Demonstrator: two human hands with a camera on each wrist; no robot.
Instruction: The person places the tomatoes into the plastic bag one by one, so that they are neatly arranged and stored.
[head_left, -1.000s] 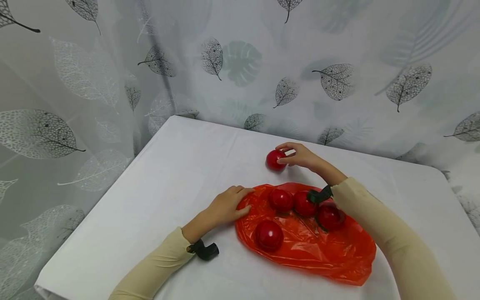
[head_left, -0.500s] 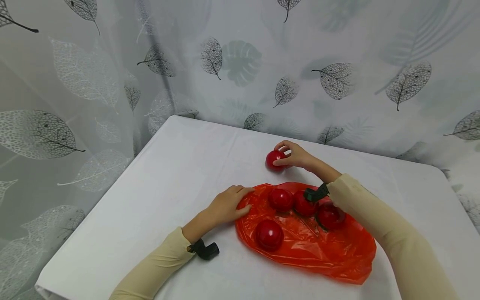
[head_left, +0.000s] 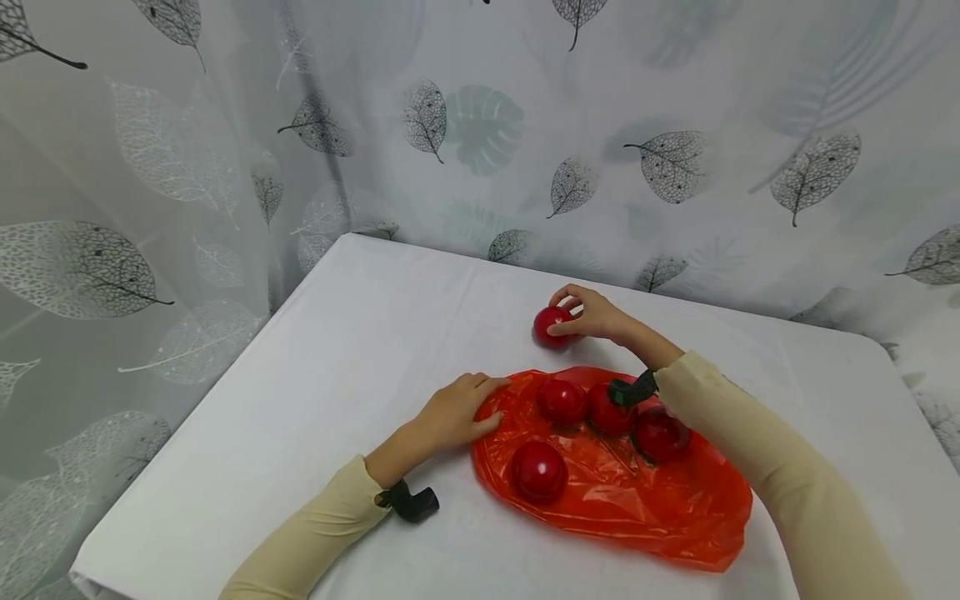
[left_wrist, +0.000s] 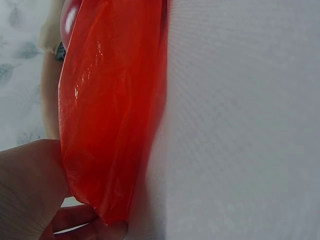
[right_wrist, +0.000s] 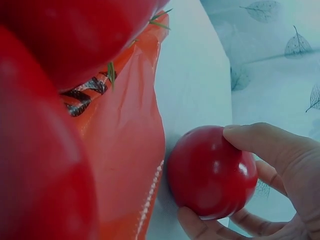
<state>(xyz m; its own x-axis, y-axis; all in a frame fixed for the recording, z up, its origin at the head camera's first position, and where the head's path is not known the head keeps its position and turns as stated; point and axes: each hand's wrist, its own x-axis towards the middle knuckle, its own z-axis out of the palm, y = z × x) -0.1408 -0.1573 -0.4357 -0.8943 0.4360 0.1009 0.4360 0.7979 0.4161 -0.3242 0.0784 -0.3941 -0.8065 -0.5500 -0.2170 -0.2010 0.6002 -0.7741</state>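
In the head view a red tomato (head_left: 553,327) sits beyond the bag, on the table. My right hand (head_left: 596,317) holds it from the right, and the right wrist view shows thumb and fingers curled round the tomato (right_wrist: 212,172). Below lies a red plastic bag (head_left: 637,517) with several tomatoes on it, one of them a tomato (head_left: 538,472) near its front left. My left hand (head_left: 453,412) holds the bag's left end. Up close, the bag (left_wrist: 112,110) passes between the thumb and the curled fingers (left_wrist: 75,217); part of the grip is hidden.
A white-covered table (head_left: 360,350) carries everything. Behind it and at the left hangs a leaf-patterned curtain (head_left: 510,117). The right sleeve (head_left: 765,450) reaches over the bag's right side, and a black wrist camera (head_left: 633,389) partly covers a tomato there.
The right thumb and fingers have come slightly further round the far tomato, the hand shifting a little left. My left hand and the bag stay in place.
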